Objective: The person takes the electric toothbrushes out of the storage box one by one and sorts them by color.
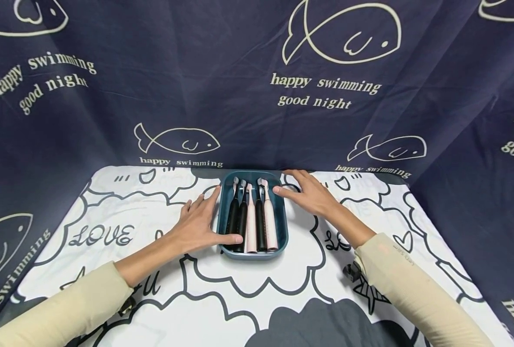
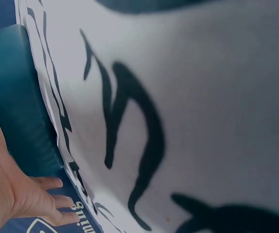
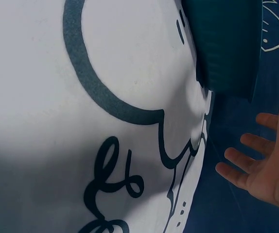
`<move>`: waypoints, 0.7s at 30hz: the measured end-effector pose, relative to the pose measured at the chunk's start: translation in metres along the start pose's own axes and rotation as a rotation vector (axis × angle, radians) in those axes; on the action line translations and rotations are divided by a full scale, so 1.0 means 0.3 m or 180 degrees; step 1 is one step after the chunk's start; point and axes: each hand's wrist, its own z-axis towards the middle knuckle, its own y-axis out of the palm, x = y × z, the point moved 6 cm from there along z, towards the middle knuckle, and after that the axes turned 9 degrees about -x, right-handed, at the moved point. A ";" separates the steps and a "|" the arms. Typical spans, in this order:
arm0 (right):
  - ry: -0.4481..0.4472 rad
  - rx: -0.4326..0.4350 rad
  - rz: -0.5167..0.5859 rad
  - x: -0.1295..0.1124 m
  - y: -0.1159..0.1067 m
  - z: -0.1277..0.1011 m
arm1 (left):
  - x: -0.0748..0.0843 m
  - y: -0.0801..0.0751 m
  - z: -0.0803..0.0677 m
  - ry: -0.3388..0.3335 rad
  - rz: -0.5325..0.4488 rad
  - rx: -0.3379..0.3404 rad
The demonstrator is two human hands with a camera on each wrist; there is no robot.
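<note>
Okay, left hand (image 1: 198, 225) spread left, right hand (image 1: 311, 193) spread far-right of blue rounded-rectangular plastic tray (image 1: 253, 257); contact unclear. I'd press evenly, clear of slim black/pink toothbrushes (image 1: 251, 224).

There are five toothbrushes (image 1: 251, 226) (three black, two pale pink), one tray (image 1: 255, 257) and two hands (image 1: 199, 224).

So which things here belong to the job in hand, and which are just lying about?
Likely the job:
blue tray
three black toothbrushes
two pale pink toothbrushes

Just there, as setting:
patterned white cloth
navy fish-print fabric
</note>
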 end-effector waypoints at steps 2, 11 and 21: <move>-0.0011 0.0000 0.0000 -0.002 0.000 0.002 | 0.003 0.001 -0.002 0.0000 -0.0014 -0.0012; -0.0023 0.0020 0.0012 -0.014 -0.005 0.004 | 0.006 0.000 -0.004 0.0000 -0.0003 -0.0015; -0.0039 0.0081 0.0105 -0.012 -0.009 0.004 | 0.010 0.009 -0.009 0.0025 -0.0033 -0.0011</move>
